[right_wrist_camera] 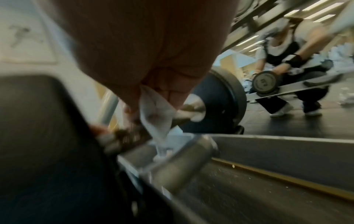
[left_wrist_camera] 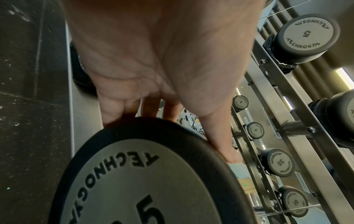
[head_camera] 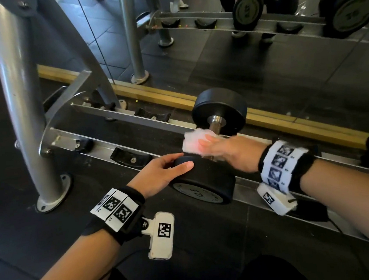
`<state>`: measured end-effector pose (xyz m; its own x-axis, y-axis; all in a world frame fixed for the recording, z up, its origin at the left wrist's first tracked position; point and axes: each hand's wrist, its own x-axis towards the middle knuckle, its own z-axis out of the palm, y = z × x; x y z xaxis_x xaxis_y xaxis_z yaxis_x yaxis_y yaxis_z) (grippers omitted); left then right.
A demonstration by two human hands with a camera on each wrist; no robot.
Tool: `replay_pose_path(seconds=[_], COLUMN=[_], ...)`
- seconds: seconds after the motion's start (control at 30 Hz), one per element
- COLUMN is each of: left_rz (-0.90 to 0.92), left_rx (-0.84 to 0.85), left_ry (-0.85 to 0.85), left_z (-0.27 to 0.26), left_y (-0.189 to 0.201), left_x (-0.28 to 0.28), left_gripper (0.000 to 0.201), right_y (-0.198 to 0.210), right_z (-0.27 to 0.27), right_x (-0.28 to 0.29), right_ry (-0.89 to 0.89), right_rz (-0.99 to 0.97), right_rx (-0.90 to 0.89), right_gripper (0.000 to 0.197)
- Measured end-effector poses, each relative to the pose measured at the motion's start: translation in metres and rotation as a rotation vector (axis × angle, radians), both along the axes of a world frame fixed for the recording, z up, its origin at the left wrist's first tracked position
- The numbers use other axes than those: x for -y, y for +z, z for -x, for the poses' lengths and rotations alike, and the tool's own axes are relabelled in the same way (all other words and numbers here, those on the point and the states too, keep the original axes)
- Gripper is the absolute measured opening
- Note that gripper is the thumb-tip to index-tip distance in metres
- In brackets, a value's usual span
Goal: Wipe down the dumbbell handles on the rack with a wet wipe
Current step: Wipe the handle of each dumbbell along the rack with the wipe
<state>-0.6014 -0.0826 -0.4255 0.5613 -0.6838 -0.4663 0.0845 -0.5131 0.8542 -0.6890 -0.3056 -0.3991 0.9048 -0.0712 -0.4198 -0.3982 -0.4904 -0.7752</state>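
A black dumbbell [head_camera: 219,109] lies across the low rack rails [head_camera: 133,121], its steel handle [head_camera: 216,124] pointing toward me. My right hand [head_camera: 221,148] wraps a white wet wipe [head_camera: 192,142] round that handle; the wrist view is blurred, with the wipe [right_wrist_camera: 155,112] bunched between fingers and bar [right_wrist_camera: 184,110]. My left hand [head_camera: 166,170] rests on top of the near weight head [head_camera: 206,182], fingers curved over its rim. In the left wrist view the thumb [left_wrist_camera: 216,136] and fingers straddle the grey end plate [left_wrist_camera: 138,181].
Grey rack uprights [head_camera: 19,97] stand at left, bolted to the dark rubber floor. Empty black saddles [head_camera: 132,158] line the rails. A mirror [head_camera: 261,56] behind a wooden strip reflects the rack. More dumbbells [left_wrist_camera: 306,37] sit on upper tiers.
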Motion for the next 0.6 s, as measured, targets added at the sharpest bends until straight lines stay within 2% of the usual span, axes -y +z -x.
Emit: replay_pose_path(seconds=[0.07,0.13,0.17,0.23,0.3,0.37,0.4,0.47,0.53,0.6], left_rz=[-0.015,-0.007,-0.001,-0.009,-0.010,-0.005,-0.008,-0.013,-0.020,-0.023], left_rx=[0.016,0.009,0.000,-0.002,-0.004,-0.002,0.008,0.035,0.068,0.085], left_ry=[-0.010,0.002,0.008,0.000,-0.004,0.006,0.009,0.017,0.016,0.024], left_z=[0.000,0.000,-0.001,-0.001,-0.001,-0.001,0.000,0.002,0.004,0.005], left_y=[-0.001,-0.002,-0.003,-0.002,-0.001,-0.001,-0.001,-0.003,-0.003,-0.003], left_x=[0.000,-0.001,-0.001,0.000,0.000,0.000,-0.001,-0.001,-0.002,-0.002], left_gripper=[0.093,0.089,0.089,0.091,0.094,0.097,0.099,0.102,0.102,0.099], right_y=[-0.014,-0.020,-0.016,-0.011,-0.004,0.007,0.004,-0.002,-0.010,-0.013], right_z=[0.010,0.018,0.020,0.020,0.013,0.003,-0.001,-0.002,0.006,0.017], right_x=[0.004,0.014,0.012,0.018,0.022,0.014,0.012,0.005,-0.005,-0.009], right_ry=[0.101,0.088,-0.004,-0.010,-0.085,-0.156,-0.174,-0.190,-0.236,-0.174], right_rz=[0.088,0.113,0.068,0.000,-0.187,-0.296,-0.367,-0.341,-0.270,-0.144], right_rx=[0.019,-0.064,-0.179,-0.230,-0.109,0.041,0.080,0.042,-0.071,-0.088], right_gripper=[0.081,0.085,0.086,0.073,0.052,0.041,0.041,0.055,0.067,0.069])
